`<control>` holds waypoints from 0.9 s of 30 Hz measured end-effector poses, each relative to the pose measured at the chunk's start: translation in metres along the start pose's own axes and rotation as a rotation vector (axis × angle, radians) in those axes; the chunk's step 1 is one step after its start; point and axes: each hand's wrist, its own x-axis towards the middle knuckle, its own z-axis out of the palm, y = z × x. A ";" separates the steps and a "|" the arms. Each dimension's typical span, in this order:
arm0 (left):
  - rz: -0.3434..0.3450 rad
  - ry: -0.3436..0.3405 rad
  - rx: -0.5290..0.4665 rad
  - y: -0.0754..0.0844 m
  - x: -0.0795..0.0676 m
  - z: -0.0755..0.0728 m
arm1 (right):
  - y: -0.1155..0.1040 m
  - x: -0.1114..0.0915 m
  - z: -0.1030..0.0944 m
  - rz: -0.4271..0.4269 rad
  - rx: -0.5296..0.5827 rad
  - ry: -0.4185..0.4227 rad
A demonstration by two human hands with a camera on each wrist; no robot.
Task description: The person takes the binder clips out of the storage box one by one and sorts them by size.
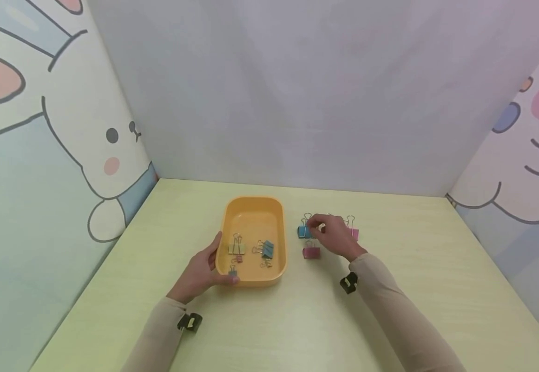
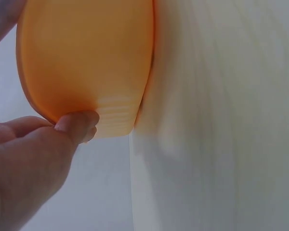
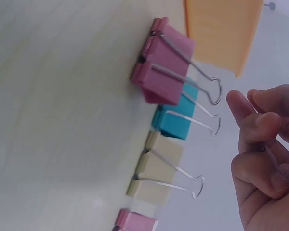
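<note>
My left hand [image 1: 200,276] holds the orange tray [image 1: 252,203] by its near left corner, thumb over the near rim and fingers along the left side. Inside the tray lie a yellow binder clip [image 1: 237,249], a blue binder clip [image 1: 267,250] and several small ones. To the right, my right hand [image 1: 336,238] hangs over a group of binder clips with its fingers curled and nothing visible between them. Its fingertips overlap a blue clip [image 1: 304,232] in the head view. A dark pink clip [image 3: 166,65] stands nearer me, and a cream clip [image 3: 159,168] appears beyond the blue one.
A pink binder clip [image 1: 354,234] stands at the right end of the group, partly behind my right hand. The pale wooden table [image 1: 413,268] meets a grey back wall [image 1: 297,103]. Cartoon-printed panels stand at both sides.
</note>
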 end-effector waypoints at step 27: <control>0.001 -0.005 -0.004 -0.001 0.004 0.002 | -0.080 0.041 0.017 -0.194 -0.037 -0.131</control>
